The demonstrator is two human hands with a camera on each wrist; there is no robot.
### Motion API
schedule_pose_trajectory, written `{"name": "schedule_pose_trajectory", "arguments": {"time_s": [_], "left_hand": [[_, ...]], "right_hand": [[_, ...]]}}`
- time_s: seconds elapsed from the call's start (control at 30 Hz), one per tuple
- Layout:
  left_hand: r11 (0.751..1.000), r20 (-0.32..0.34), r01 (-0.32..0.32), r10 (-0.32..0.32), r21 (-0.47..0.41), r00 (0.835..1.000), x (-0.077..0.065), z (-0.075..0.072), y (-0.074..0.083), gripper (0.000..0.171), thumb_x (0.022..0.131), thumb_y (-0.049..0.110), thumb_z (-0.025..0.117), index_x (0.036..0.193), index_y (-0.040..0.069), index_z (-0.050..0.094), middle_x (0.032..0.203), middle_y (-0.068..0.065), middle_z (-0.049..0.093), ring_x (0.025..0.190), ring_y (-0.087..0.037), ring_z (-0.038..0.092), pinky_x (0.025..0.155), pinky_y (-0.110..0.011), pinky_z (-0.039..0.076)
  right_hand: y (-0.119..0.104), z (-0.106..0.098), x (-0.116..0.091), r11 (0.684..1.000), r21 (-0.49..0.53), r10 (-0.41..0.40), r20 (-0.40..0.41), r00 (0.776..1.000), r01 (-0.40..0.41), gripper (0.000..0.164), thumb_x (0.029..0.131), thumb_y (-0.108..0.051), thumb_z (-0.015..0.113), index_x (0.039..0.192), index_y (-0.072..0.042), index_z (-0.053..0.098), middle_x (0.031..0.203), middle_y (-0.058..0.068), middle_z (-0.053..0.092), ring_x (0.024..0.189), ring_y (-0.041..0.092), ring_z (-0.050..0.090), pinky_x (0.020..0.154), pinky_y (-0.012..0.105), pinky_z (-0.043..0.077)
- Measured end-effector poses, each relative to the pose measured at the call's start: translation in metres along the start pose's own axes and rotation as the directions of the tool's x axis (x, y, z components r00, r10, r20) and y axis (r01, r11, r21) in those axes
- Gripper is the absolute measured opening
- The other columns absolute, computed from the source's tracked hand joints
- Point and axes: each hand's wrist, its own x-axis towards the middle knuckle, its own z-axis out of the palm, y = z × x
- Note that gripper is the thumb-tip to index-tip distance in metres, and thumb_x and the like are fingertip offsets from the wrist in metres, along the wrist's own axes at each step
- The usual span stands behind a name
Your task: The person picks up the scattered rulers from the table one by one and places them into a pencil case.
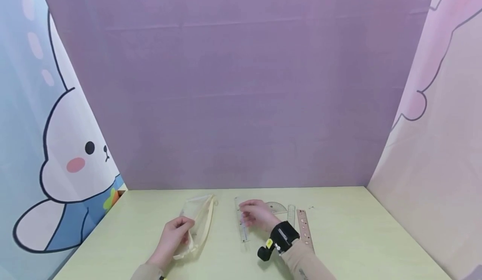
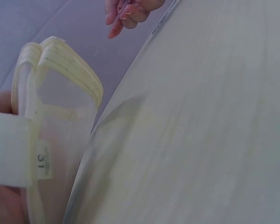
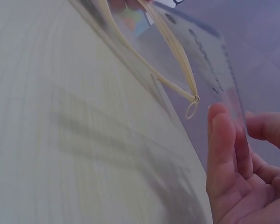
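My left hand (image 1: 175, 232) grips one side of a see-through zip pouch (image 1: 206, 226) with cream edging. Its mouth gapes open toward the right; a small cord loop (image 3: 191, 110) hangs at the end of the zip in the right wrist view. Up close in the left wrist view, the pouch (image 2: 67, 84) shows a small printed tag (image 2: 44, 161). Between thumb and fingers, my right hand (image 1: 260, 214) pinches a clear ruler (image 1: 243, 232), raised above the table just right of the pouch. Dark printing marks the ruler (image 3: 203, 51) in the right wrist view.
Right of the right hand lie a clear protractor (image 1: 276, 207), a short clear ruler (image 1: 291, 214) and a pink ruler (image 1: 304, 225) with holes, partly behind the forearm. The pale table (image 1: 357, 238) ends at a purple backdrop (image 1: 248, 104); printed cloths hang on both sides.
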Motion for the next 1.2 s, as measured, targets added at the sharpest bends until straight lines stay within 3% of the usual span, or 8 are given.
{"name": "schedule_pose_trajectory", "arguments": {"time_s": [0.53, 0.97, 1.2], "left_hand": [[0.999, 0.002, 0.044, -0.044, -0.015, 0.999, -0.003, -0.001, -0.002, 0.018, 0.086, 0.009, 0.067, 0.091, -0.007, 0.063, 0.063, -0.003, 0.05, 0.051, -0.012, 0.047, 0.049, -0.021, 0.044], [0.999, 0.004, 0.031, -0.031, -0.023, 1.0, -0.001, 0.002, 0.006, 0.019, 0.086, 0.01, 0.068, 0.091, -0.008, 0.063, 0.065, -0.004, 0.051, 0.055, -0.012, 0.048, 0.05, -0.022, 0.046], [0.999, 0.003, 0.028, -0.028, -0.029, 1.0, -0.001, 0.002, 0.006, 0.019, 0.086, 0.009, 0.068, 0.091, -0.008, 0.063, 0.066, -0.005, 0.051, 0.056, -0.012, 0.048, 0.05, -0.022, 0.047]], "right_hand": [[0.001, 0.021, 0.008, 1.0, 0.001, 0.031, 0.027, 0.999, -0.031, 0.033, 0.093, -0.013, 0.062, 0.116, 0.009, 0.058, 0.082, 0.007, 0.062, 0.064, 0.013, 0.061, 0.055, 0.023, 0.052], [-0.007, 0.042, 0.014, 0.998, 0.043, 0.052, 0.043, 0.998, -0.054, 0.03, 0.093, -0.011, 0.061, 0.116, 0.009, 0.058, 0.083, 0.008, 0.062, 0.064, 0.013, 0.061, 0.057, 0.022, 0.053], [-0.01, 0.051, 0.018, 0.997, 0.016, 0.075, 0.07, 0.995, -0.076, 0.03, 0.091, -0.008, 0.062, 0.115, 0.009, 0.059, 0.083, 0.008, 0.062, 0.064, 0.014, 0.063, 0.058, 0.023, 0.054]]}}
